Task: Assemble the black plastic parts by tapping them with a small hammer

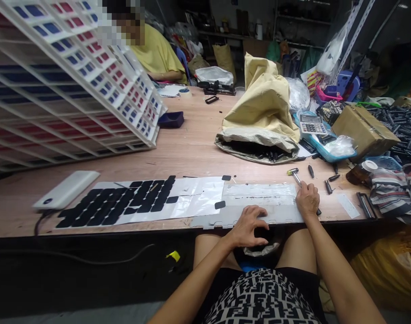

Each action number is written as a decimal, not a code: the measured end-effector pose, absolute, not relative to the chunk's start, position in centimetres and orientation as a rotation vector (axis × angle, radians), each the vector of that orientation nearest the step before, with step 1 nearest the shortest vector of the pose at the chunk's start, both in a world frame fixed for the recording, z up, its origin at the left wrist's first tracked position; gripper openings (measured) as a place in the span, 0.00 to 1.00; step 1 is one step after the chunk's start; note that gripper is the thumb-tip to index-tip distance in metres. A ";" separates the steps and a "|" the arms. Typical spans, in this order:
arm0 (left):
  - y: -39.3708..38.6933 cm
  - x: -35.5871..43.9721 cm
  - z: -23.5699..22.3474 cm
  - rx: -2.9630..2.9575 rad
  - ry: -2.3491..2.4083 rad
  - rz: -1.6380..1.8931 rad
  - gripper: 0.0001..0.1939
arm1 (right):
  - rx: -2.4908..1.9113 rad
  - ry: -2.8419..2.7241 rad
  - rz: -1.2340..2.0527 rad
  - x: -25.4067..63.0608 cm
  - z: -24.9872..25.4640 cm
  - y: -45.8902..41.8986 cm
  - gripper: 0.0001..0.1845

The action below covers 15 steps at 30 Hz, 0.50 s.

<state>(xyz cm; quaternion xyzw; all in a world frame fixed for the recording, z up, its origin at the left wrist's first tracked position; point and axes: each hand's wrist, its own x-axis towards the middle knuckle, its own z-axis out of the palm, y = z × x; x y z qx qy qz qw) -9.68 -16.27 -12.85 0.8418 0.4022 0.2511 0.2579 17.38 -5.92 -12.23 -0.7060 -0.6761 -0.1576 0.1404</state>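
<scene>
My right hand (307, 199) is closed round the handle of a small hammer (294, 173) with a yellow and black head, resting on the wooden table's (192, 148) front edge. My left hand (251, 226) hovers with curled, spread fingers just below the table's edge, over a small bag (262, 248) in my lap, and holds nothing that I can see. Between the hands lies a grey metal strip (246, 216) under a clear plastic sheet (259, 191). Left of it a white sheet (198, 198) carries several black rounded pads (121, 202).
A white power bank (66, 190) lies at the left. A tilted white rack (73, 76) of red and blue pieces stands behind it. A tan sack (262, 103), a calculator (312, 123), a cardboard box (364, 128) and small black tools (328, 186) crowd the right. A person in yellow (158, 56) sits opposite.
</scene>
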 end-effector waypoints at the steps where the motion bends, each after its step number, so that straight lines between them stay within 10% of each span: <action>1: -15.6 -9.8 -12.7 2.244 1.093 0.704 0.17 | -2.036 -1.954 -0.463 17.4 -12.2 -5.9 0.19; 15: 10.5 -18.3 -11.4 1.503 2.342 0.850 0.18 | -1.991 -1.978 -0.557 17.1 -12.1 -6.0 0.17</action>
